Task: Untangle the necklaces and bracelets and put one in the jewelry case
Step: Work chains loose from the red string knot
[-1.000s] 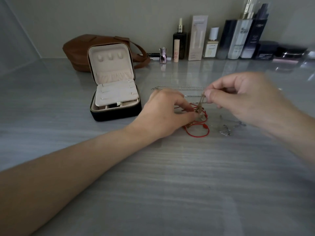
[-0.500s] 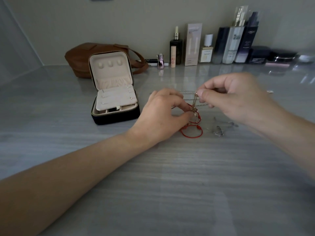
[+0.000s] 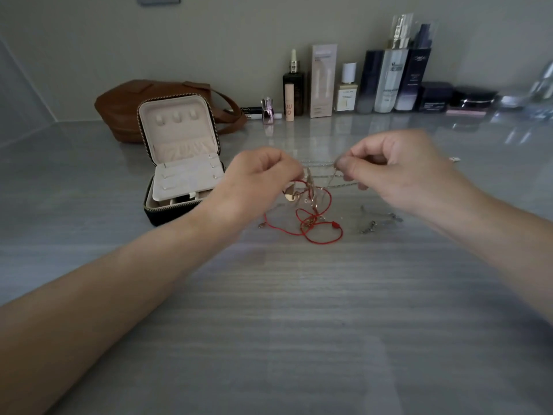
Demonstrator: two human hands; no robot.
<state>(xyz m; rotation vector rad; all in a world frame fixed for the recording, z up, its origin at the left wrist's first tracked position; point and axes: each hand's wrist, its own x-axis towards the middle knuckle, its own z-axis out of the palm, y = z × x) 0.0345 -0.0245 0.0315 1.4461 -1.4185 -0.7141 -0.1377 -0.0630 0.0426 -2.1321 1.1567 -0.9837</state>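
necklaces (image 3: 311,190) btwn l fingers (image 3: 291,172), r fingers (image 3: 345,166)

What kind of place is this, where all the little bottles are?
Probably a vanity or dressing counter at home: skincare bottles line the wall, an open jewelry case sits on the grey top, and a brown bag lies behind it.
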